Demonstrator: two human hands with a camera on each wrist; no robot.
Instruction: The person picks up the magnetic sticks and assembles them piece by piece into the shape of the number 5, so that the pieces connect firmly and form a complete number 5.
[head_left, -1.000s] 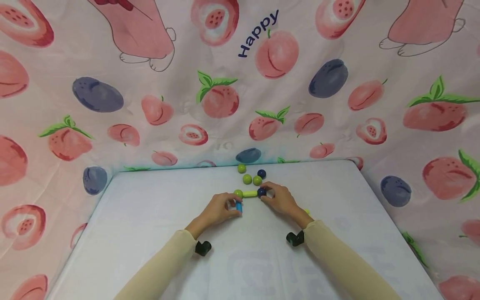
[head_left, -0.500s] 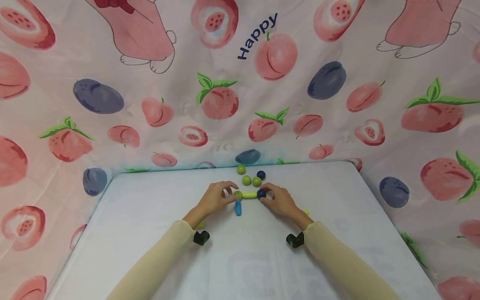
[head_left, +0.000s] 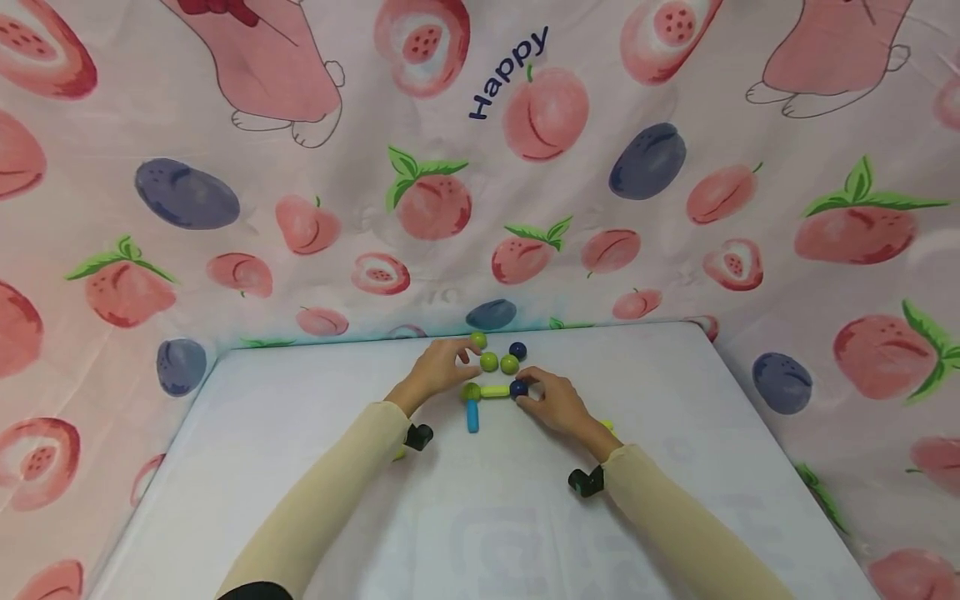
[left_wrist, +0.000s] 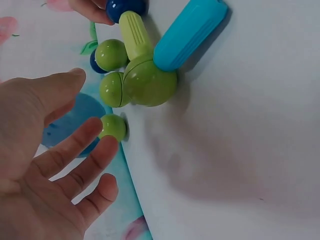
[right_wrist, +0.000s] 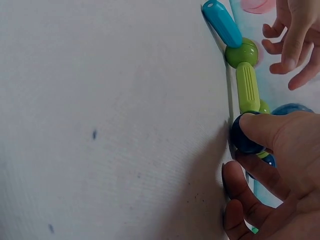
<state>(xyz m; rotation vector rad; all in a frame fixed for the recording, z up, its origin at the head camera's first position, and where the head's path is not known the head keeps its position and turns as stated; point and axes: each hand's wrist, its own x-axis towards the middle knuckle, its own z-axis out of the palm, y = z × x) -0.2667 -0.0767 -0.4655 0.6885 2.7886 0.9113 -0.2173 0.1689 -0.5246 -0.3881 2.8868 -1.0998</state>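
On the white bench [head_left: 315, 467], a small chain of toy pieces lies near the far edge: a blue rod [head_left: 472, 415] joins a green ball [head_left: 471, 392], from which a yellow-green rod [head_left: 495, 391] runs across to a dark blue ball [head_left: 518, 388]. The right hand [head_left: 553, 403] grips that dark blue ball, thumb and forefinger curled round it, as the right wrist view shows plainly, with the remaining fingers [right_wrist: 250, 195] bent against the bench beside it. The left hand [head_left: 437, 369] hovers just beyond the green ball, fingers released and spread, holding nothing; in the left wrist view its fingertips [left_wrist: 102, 150] are close to a loose green ball [head_left: 478, 340] at the bench's far edge, though whether they touch it cannot be told. Two more loose green balls [head_left: 498, 363] sit side by side between that one and the chain, and another dark blue ball [head_left: 517, 351] lies just behind them. Both arms wear pale beige sleeves [head_left: 330, 508]. A pink cloth [head_left: 225, 267] printed with peaches and plums rises behind the bench.
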